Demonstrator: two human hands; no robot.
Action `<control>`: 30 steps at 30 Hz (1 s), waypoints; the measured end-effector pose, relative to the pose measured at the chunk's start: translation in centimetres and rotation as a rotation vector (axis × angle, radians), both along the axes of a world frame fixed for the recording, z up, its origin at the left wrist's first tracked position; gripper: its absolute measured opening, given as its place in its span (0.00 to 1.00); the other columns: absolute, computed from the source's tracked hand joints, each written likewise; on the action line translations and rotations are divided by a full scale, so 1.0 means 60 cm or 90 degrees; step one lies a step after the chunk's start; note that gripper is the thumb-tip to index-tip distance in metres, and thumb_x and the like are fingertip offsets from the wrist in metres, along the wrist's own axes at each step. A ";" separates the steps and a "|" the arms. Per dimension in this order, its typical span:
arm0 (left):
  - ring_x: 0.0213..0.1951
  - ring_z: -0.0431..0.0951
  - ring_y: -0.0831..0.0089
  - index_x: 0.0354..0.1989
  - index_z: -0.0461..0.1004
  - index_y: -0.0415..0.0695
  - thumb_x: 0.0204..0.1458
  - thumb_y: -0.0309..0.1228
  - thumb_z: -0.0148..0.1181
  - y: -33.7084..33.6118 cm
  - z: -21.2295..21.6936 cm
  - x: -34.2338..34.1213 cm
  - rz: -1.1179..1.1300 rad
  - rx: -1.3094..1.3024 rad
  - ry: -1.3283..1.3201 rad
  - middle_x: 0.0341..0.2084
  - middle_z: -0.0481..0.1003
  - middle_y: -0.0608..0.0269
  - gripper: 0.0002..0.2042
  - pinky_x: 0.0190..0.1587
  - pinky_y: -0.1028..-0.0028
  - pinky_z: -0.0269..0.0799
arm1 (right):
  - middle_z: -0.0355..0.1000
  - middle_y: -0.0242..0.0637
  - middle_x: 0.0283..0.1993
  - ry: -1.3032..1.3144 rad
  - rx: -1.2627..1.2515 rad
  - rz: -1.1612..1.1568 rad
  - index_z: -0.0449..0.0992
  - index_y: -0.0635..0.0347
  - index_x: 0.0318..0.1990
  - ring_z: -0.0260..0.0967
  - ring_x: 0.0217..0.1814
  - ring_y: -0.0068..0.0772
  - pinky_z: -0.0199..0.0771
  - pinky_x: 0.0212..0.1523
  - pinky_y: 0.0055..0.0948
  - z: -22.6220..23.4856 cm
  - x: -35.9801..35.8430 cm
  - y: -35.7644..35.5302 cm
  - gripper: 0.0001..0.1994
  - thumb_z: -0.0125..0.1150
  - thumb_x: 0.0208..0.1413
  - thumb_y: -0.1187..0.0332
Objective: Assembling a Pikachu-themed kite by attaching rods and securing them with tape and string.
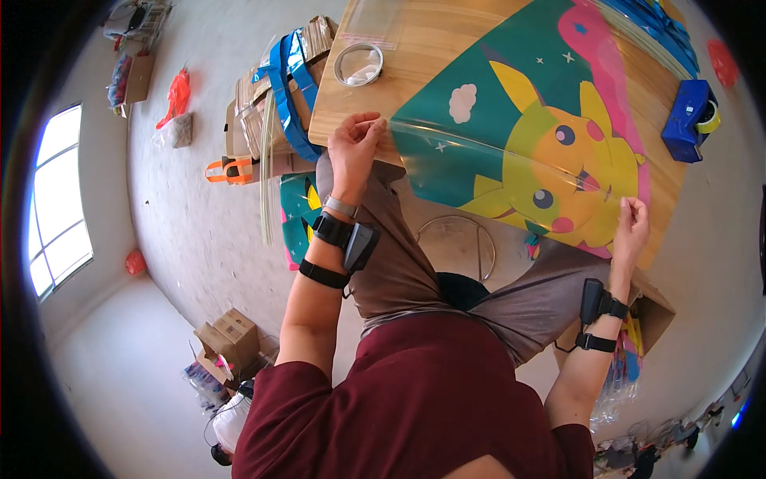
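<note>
On the wooden table [399,88] lies a large printed sheet [447,152] with a yellow cartoon character on green and pink; its near edge hangs past the table edge. A clear, shiny plastic strip [471,142] stretches across it, from one hand toward the other. My left hand [353,152] pinches the strip's left end with thumb and fingertips, just off the sheet's left corner. At the sheet's near right side, my right hand [630,227] has its thumb and fingers pressed together at the strip's other end. Whether it also grips the sheet's edge, I cannot tell.
A roll of tape [359,64] lies at the table's left. On the right stands a blue tape dispenser [688,120]. Cardboard bundles with blue straps [287,88] crowd the left table edge. Another printed sheet [297,207] hangs below them. An open carton [656,315] sits near my right forearm.
</note>
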State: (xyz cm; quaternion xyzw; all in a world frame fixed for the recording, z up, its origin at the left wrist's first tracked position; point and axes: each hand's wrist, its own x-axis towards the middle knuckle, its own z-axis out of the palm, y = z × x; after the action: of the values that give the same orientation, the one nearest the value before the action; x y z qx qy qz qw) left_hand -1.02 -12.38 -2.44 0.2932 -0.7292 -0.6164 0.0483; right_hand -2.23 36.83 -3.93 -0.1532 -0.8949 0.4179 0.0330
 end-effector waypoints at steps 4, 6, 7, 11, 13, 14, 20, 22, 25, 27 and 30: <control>0.30 0.75 0.83 0.42 0.79 0.36 0.58 0.28 0.65 -0.002 -0.003 0.000 0.001 0.001 0.000 0.31 0.80 0.67 0.09 0.32 0.81 0.70 | 0.74 0.32 0.37 -0.023 -0.012 -0.016 0.75 0.66 0.42 0.69 0.39 0.23 0.70 0.44 0.26 0.000 -0.001 0.005 0.10 0.58 0.66 0.66; 0.30 0.75 0.83 0.42 0.79 0.36 0.58 0.28 0.65 -0.004 -0.006 0.000 0.010 0.013 -0.006 0.31 0.79 0.67 0.09 0.32 0.81 0.70 | 0.74 0.33 0.37 -0.032 -0.006 -0.017 0.75 0.66 0.42 0.69 0.39 0.23 0.70 0.44 0.26 0.001 -0.001 0.006 0.10 0.58 0.66 0.65; 0.30 0.75 0.83 0.42 0.79 0.36 0.58 0.28 0.65 -0.006 -0.006 0.000 0.002 0.018 -0.003 0.31 0.79 0.67 0.08 0.32 0.81 0.70 | 0.74 0.33 0.37 -0.031 0.002 -0.018 0.74 0.66 0.42 0.69 0.39 0.24 0.70 0.44 0.27 0.002 -0.002 0.006 0.11 0.58 0.66 0.65; 0.30 0.76 0.82 0.42 0.79 0.36 0.58 0.28 0.65 -0.008 -0.006 -0.001 -0.011 0.027 -0.013 0.30 0.78 0.68 0.08 0.33 0.81 0.71 | 0.74 0.34 0.37 -0.039 -0.006 -0.015 0.74 0.66 0.43 0.69 0.39 0.25 0.70 0.44 0.27 0.005 -0.005 0.004 0.11 0.58 0.66 0.64; 0.30 0.76 0.82 0.41 0.79 0.37 0.59 0.29 0.64 -0.008 -0.004 -0.003 -0.011 0.021 -0.014 0.30 0.78 0.68 0.08 0.32 0.81 0.71 | 0.74 0.34 0.37 -0.039 0.003 -0.018 0.75 0.66 0.43 0.69 0.39 0.25 0.70 0.44 0.27 0.006 -0.005 0.003 0.11 0.58 0.66 0.64; 0.30 0.76 0.82 0.41 0.78 0.37 0.59 0.29 0.64 -0.007 -0.003 -0.004 -0.015 0.025 -0.018 0.30 0.78 0.68 0.08 0.32 0.81 0.71 | 0.74 0.34 0.37 -0.043 0.004 -0.013 0.75 0.66 0.43 0.69 0.39 0.25 0.70 0.44 0.27 0.006 -0.005 0.002 0.11 0.58 0.66 0.64; 0.29 0.76 0.81 0.41 0.77 0.37 0.60 0.30 0.63 -0.006 0.005 -0.012 -0.014 0.035 -0.049 0.30 0.78 0.67 0.08 0.31 0.80 0.71 | 0.74 0.34 0.37 -0.028 0.013 -0.012 0.75 0.65 0.43 0.69 0.39 0.25 0.70 0.44 0.27 0.003 -0.002 0.002 0.10 0.58 0.66 0.65; 0.28 0.76 0.81 0.41 0.77 0.37 0.60 0.30 0.63 -0.007 0.007 -0.013 -0.017 0.028 -0.050 0.29 0.78 0.67 0.08 0.31 0.80 0.71 | 0.75 0.34 0.37 -0.015 0.013 -0.004 0.75 0.65 0.43 0.69 0.38 0.25 0.70 0.44 0.26 0.000 -0.003 0.003 0.10 0.58 0.66 0.66; 0.28 0.76 0.81 0.40 0.77 0.37 0.60 0.30 0.63 -0.011 0.005 -0.014 -0.026 0.020 -0.050 0.28 0.78 0.67 0.08 0.31 0.80 0.71 | 0.74 0.34 0.37 -0.004 -0.005 -0.005 0.75 0.65 0.43 0.69 0.38 0.25 0.70 0.44 0.26 -0.003 -0.004 0.004 0.10 0.58 0.66 0.65; 0.28 0.76 0.81 0.40 0.77 0.37 0.59 0.30 0.63 -0.013 0.001 -0.013 -0.033 0.014 -0.045 0.28 0.78 0.67 0.08 0.30 0.80 0.71 | 0.75 0.34 0.37 -0.008 0.006 0.001 0.75 0.65 0.43 0.69 0.38 0.24 0.70 0.44 0.26 -0.001 -0.004 0.002 0.10 0.58 0.66 0.65; 0.28 0.76 0.81 0.40 0.77 0.37 0.60 0.30 0.62 -0.015 -0.006 -0.012 -0.050 0.020 -0.029 0.27 0.78 0.67 0.08 0.30 0.80 0.71 | 0.75 0.35 0.38 -0.025 0.022 -0.011 0.75 0.64 0.43 0.70 0.39 0.24 0.71 0.44 0.26 0.004 -0.003 -0.001 0.10 0.59 0.66 0.65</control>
State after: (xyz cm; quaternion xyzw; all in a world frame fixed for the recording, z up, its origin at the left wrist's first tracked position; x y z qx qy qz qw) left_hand -1.75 -13.29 -2.82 0.2789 -0.7313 -0.6224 0.0026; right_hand -2.41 36.75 -3.67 -0.1688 -0.9010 0.3992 0.0213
